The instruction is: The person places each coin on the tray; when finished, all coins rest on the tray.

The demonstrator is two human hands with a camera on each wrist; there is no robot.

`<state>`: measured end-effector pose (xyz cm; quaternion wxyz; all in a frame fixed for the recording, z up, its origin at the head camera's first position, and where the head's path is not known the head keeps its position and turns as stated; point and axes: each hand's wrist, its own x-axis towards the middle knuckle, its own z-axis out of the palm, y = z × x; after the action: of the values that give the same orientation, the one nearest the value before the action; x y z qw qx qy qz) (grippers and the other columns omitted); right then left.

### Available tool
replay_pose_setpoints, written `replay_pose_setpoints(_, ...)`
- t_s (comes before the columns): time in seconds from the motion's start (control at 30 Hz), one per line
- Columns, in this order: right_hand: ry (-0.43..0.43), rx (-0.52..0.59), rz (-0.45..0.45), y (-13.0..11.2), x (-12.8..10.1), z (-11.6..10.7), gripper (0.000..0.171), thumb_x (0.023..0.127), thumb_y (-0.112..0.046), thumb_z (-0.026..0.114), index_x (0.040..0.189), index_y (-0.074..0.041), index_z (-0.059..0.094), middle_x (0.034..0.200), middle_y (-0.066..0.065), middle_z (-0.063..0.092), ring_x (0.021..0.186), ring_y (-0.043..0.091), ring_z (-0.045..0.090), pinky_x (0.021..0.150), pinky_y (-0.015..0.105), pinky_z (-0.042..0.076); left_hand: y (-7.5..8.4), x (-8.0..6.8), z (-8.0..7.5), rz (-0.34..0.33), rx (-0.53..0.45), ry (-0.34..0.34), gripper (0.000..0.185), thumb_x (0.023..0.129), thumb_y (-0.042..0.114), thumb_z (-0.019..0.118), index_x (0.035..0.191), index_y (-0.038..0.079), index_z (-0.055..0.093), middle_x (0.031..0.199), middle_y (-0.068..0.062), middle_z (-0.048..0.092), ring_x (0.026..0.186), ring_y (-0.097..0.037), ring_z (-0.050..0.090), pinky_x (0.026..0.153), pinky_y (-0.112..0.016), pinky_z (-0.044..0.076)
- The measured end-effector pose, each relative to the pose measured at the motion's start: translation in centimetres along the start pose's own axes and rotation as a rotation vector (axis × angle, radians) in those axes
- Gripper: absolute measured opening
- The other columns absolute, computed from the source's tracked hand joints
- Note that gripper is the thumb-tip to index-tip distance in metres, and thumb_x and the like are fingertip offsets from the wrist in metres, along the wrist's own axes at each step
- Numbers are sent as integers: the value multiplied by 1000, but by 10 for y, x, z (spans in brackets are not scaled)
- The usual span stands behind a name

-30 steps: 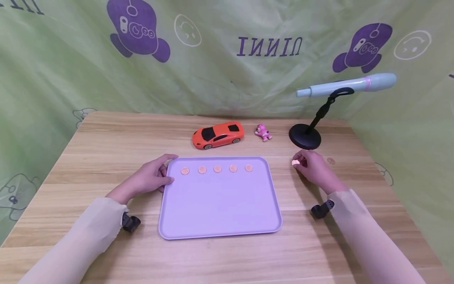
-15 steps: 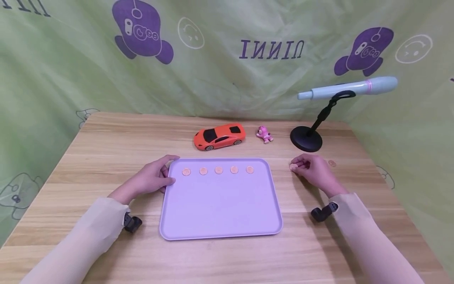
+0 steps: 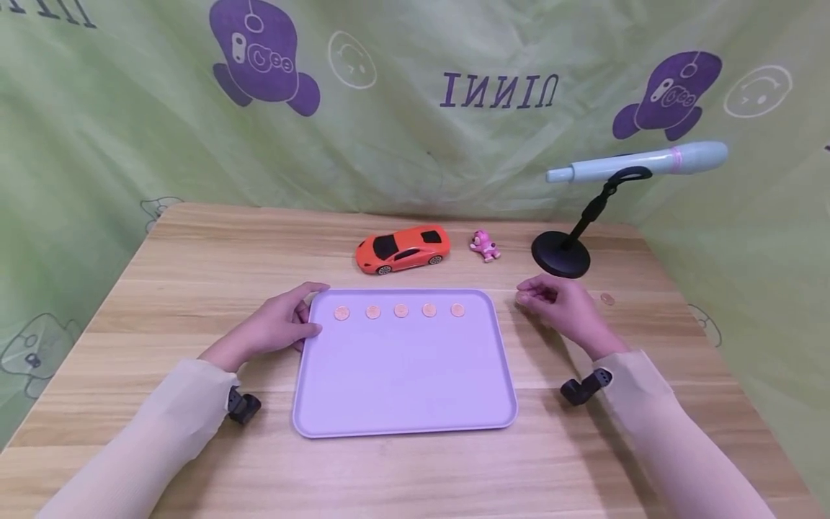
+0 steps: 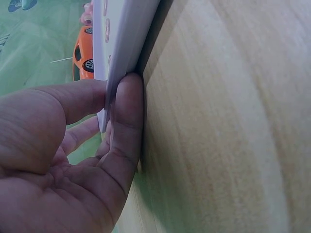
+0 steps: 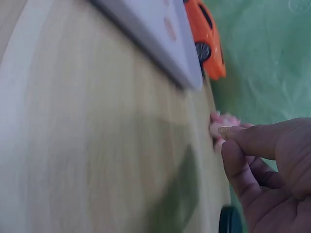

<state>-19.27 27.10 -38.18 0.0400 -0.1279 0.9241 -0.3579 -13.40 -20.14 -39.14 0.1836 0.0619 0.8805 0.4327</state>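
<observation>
Right hand (image 3: pixel 563 306) pinched a coin (image 3: pixel 522 298) just right of the purple tray (image 3: pixel 402 375), left hand (image 3: pixel 279 326) gripped the tray's far-left corner, five coins (image 3: pixel 400 311) lined inside.

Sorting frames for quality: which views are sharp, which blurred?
Head view: sharp and evenly lit, soft shadows beside the tray. Left wrist view: left hand fairly sharp, table grain soft. Right wrist view: smeared throughout, the right hand and toy car blurred.
</observation>
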Motion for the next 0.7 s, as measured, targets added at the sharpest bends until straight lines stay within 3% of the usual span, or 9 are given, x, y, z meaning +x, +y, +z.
replay_pose_setpoints(0.17,-47,112,-62,-29,9,16,23,95,-8,76,117,-1,75,109,19,77,88,9,69,77,12,58,0,1,0,8,4,0,70,97,0,68,159,6,37,93,-13,53,73,-18,61,60,-29,62)
replay_pose_setpoints(0.37,-179,189,-139,-66,15,52,22,93,-5,77,114,-2,76,104,14,78,90,16,71,78,17,60,0,1,0,7,8,5,70,97,-1,68,159,5,37,93,-12,53,71,-18,61,60,-28,62)
replay_pose_setpoints(0.7,-350,297,-197,-113,17,115,14,92,0,76,106,-1,75,98,12,76,85,10,69,78,20,61,2,-1,0,8,18,9,70,97,0,68,159,5,37,93,-13,53,71,-18,61,60,-28,62)
